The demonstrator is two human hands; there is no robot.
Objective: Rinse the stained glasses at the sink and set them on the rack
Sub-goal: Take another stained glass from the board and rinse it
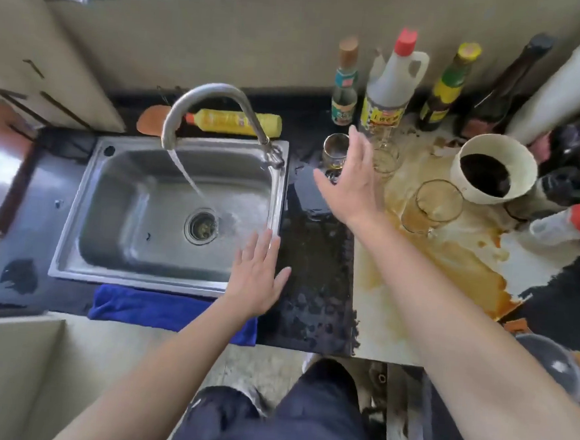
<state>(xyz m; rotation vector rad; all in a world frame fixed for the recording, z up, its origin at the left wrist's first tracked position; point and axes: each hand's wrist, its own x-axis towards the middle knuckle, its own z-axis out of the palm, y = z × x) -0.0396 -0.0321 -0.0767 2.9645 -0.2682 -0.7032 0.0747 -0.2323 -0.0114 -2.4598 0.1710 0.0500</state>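
Dark counter (314, 290) beside a steel sink (111, 207); brown spill spreading over the pale board (415, 273) at right. Faucet (208, 94) is running into the basin — presumably ready for rinsing. Right hand (352, 186) is reaching, fingers spread wide, gripping nothing, toward the small stained glass (334, 149) just behind it. A larger stained glass (433, 206) is sitting in the spill. Left hand (258, 279) is hovering flat and empty over the sink's near corner — likely waiting to assist. No rack identifiable.
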